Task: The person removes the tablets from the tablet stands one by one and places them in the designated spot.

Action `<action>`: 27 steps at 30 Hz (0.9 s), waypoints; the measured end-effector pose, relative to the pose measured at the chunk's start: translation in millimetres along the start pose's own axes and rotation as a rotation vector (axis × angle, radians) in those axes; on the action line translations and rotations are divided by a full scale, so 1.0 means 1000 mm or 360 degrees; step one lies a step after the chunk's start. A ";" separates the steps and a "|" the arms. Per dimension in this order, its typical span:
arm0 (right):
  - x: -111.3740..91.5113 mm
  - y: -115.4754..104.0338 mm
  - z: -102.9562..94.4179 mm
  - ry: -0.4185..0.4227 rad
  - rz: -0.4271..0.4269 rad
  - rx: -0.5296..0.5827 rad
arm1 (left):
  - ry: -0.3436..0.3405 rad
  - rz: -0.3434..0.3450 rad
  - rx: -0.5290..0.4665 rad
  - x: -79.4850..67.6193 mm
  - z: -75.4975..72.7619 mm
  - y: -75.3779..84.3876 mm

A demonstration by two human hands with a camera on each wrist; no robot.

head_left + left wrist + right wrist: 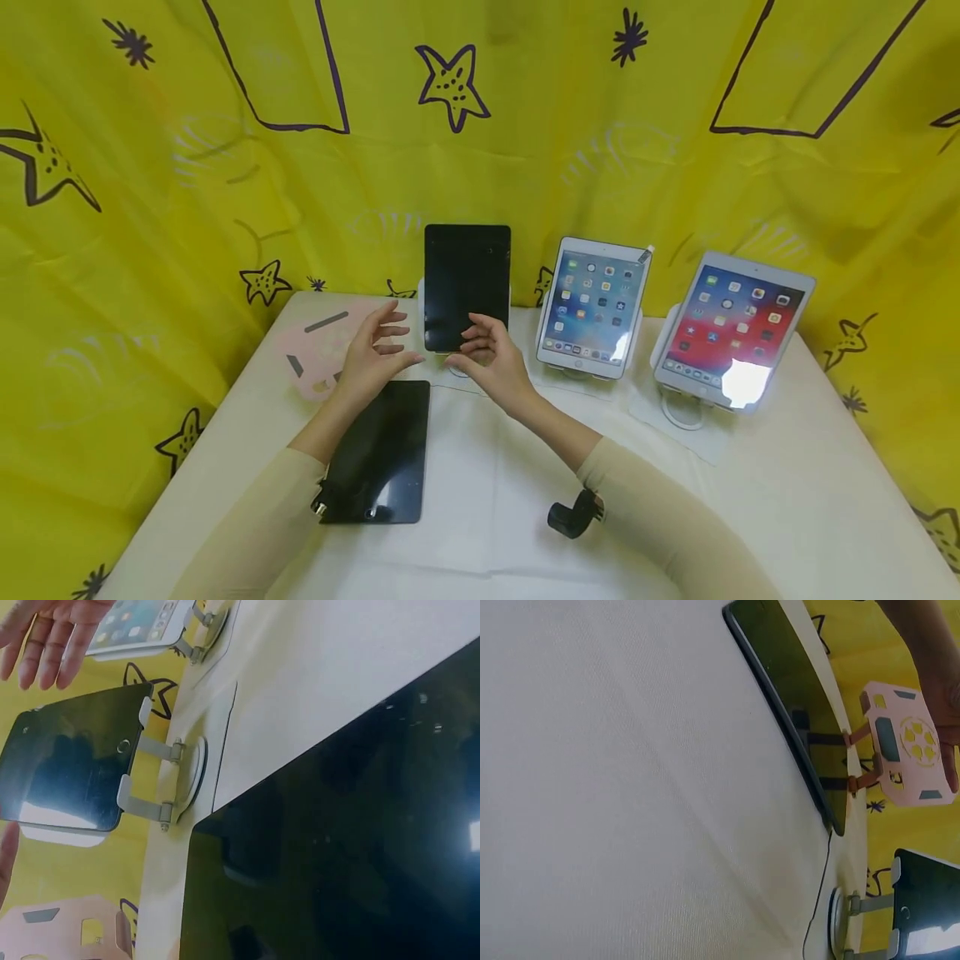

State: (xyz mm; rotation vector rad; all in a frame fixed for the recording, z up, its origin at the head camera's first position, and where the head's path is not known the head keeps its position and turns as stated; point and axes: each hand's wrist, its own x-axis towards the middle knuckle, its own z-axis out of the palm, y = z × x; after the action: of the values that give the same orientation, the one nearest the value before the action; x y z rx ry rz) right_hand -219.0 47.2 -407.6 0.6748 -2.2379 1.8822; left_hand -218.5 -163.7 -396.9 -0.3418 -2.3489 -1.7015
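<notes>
A small black tablet (467,279) leans on a white stand at the back middle, its lower edge resting in the clips in the left wrist view. My left hand (372,354) is raised to the left of it, fingers loosely bent, with nothing in them. On the other side my right hand (492,364) hovers near the tablet's lower right corner, fingers relaxed and likewise holding nothing. In the left wrist view the right hand (64,634) is apart from the small tablet (71,761). Beneath my left forearm lies a larger black tablet (390,458), flat on the table.
Left of the small tablet is a pink case (322,337) with cutouts, on a stand in the right wrist view. Two white tablets, one (592,308) nearer and one (735,329) farther right, stand with lit screens. A yellow patterned curtain (525,150) hangs behind the white table (525,517).
</notes>
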 end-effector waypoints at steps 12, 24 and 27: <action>0.015 0.022 -0.013 0.0116 -0.0126 -0.0238 | -0.0096 0.0046 -0.0006 0.027 0.018 -0.013; 0.037 0.037 -0.018 0.0562 0.0182 -0.0440 | 0.0009 -0.0176 -0.0092 0.041 0.023 -0.014; 0.042 0.038 -0.019 0.0595 0.0211 -0.0451 | 0.0055 -0.0179 -0.0082 0.047 0.026 -0.025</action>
State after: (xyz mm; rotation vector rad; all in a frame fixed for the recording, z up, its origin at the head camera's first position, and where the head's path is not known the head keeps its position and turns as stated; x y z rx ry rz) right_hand -275.7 59.9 -421.8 0.1211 -2.2728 1.5377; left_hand -272.4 -143.5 -413.2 -0.1904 -2.3437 -1.8057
